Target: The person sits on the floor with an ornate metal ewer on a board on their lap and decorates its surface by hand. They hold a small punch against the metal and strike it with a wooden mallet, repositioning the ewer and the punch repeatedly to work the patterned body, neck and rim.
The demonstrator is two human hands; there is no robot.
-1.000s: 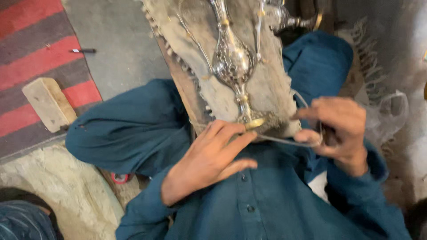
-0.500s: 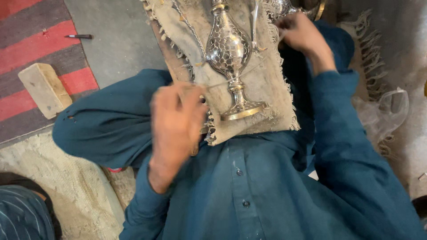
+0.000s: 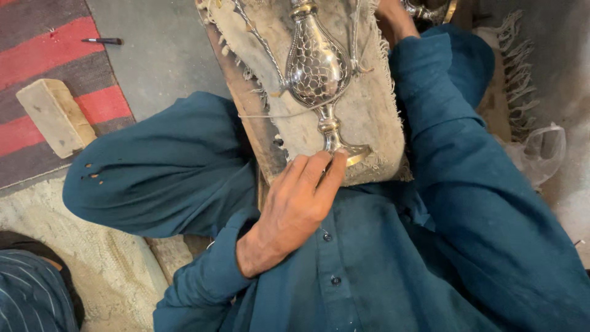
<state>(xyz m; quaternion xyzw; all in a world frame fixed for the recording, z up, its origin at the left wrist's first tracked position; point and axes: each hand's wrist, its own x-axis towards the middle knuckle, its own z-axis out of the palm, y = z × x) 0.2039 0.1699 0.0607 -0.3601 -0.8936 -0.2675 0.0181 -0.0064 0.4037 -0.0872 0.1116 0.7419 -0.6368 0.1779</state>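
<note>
L→R, far left: small pen-like tool [image 3: 102, 41] on the red/grey striped rug [image 3: 37, 67], pale wooden block [image 3: 55, 117] nearer, well apart from the work. Near left: striped sleeve [image 3: 27, 289] of another person, not involved.

Ctr: cloth-covered board [image 3: 362, 123] propped on the lap, frayed edges. Silver ewer-type vessel [image 3: 316, 67] lies on it, netted body, stem + gold-rimmed foot pointing near. Thin wire [image 3: 270, 115] runs across the cloth at the stem.

Left hand [image 3: 295, 209]: fingers narrow, lying together, tips pressing the foot of the vessel against the board. Not wrapped around it.

Right hand [image 3: 393, 15]: far, top edge, mostly out of frame; near a second metal piece [image 3: 430, 9]. Fingers: can't tell.

Judgement: pin works best w/ steady pressure on the foot rim, stem flat on the cloth so the body can't roll; keep fingertips off the wire.
</note>
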